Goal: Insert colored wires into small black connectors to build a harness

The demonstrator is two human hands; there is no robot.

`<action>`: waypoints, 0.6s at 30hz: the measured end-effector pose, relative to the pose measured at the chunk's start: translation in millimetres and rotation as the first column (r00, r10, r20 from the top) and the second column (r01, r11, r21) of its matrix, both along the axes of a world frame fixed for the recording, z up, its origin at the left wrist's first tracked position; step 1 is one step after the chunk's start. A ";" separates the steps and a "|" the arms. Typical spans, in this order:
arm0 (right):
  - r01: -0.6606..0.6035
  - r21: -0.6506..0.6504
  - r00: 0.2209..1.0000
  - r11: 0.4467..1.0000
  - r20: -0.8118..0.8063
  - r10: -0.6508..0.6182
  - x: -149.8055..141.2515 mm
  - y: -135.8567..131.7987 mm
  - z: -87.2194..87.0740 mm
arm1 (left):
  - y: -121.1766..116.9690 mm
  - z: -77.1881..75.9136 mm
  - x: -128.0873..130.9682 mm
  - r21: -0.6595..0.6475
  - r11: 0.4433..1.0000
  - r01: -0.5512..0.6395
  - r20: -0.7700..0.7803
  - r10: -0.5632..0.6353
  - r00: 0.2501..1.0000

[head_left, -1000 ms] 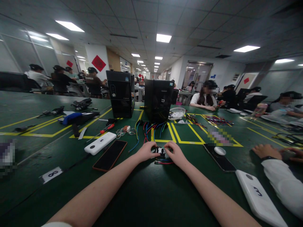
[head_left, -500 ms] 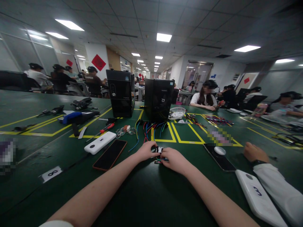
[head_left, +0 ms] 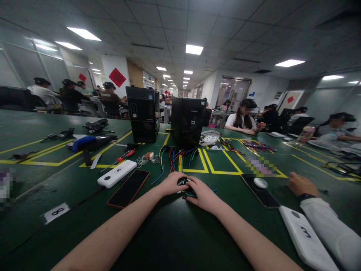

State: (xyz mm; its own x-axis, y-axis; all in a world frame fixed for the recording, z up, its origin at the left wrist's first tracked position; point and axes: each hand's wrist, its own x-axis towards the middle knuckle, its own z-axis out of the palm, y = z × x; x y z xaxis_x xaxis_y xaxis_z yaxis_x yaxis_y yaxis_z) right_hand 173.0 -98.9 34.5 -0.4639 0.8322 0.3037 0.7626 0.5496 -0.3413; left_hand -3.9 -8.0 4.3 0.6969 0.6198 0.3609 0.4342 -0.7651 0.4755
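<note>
- Small black-and-white part [head_left: 184,181]: located on the near side of the counter [head_left: 169,241], ahead of me, between my two hands; much of it is covered by my fingers, so I cannot identify its type.
- My left hand [head_left: 171,184]: thumb and fingers curled about the part, pinching it from the left.
- My right hand [head_left: 203,194]: fingertips meet the part from the right, close against my left fingers; whether they grip it or merely touch it, I cannot tell.
- Thin blue-green wires [head_left: 191,195]: lying beneath my right hand, one blue end protruding to its right.
- Loose coloured wires [head_left: 172,158]: spread just beyond my hands, in front of the right-hand black computer tower [head_left: 187,120]; a second black tower [head_left: 142,113] stands upright to its left.
- Left of my hands: a dark phone [head_left: 128,188] with an orange-brown edge, beside a white block marked 8 [head_left: 117,174]; a red-handled screwdriver [head_left: 126,155] lies behind.
- Right of my hands, well apart: another phone [head_left: 266,195] bearing a round white object [head_left: 260,183], a white block marked 3 [head_left: 306,235], and a co-worker's hand [head_left: 301,185] resting near both.
- Behind, beside the right-hand tower: a white basket [head_left: 209,137].
</note>
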 end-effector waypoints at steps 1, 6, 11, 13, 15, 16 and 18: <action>0.000 0.000 1.000 1.000 -0.007 0.000 0.1 1.8 -3.0 | 0.3 0.3 -1.7 0.005 1.000 0.013 -0.010 -0.013 1.000; 0.059 0.032 0.998 0.998 -0.006 -0.058 1.2 7.4 -8.0 | 4.9 -0.3 -4.5 0.040 0.998 -0.040 -0.005 0.040 0.999; 0.136 0.048 0.990 0.990 0.029 -0.137 8.6 9.2 -4.9 | 12.3 -1.7 2.4 0.066 0.960 -0.272 0.087 0.266 0.960; 0.168 0.056 0.985 0.984 0.042 -0.170 13.6 11.7 -5.5 | 15.8 -1.7 5.4 0.088 0.924 -0.373 0.057 0.369 0.928; 0.208 0.064 0.976 0.976 0.055 -0.212 19.1 15.8 -7.7 | 20.6 -1.1 9.2 0.120 0.878 -0.463 0.021 0.464 0.886; 0.235 0.069 0.969 0.970 0.057 -0.239 22.2 18.3 -9.3 | 23.8 -0.6 11.6 0.135 0.864 -0.485 0.002 0.489 0.872; 0.292 0.084 0.954 0.953 0.048 -0.297 29.5 23.8 -13.0 | 31.4 0.7 17.9 0.157 0.862 -0.482 -0.037 0.493 0.869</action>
State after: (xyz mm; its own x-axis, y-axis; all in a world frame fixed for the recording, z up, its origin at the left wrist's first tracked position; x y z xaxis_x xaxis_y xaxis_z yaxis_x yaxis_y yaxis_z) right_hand 202.5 -75.1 21.6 -0.2209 0.9103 0.3500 0.9121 0.3200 -0.2564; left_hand 14.0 23.4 5.0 0.3461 0.8349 0.4280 0.7985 -0.5017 0.3328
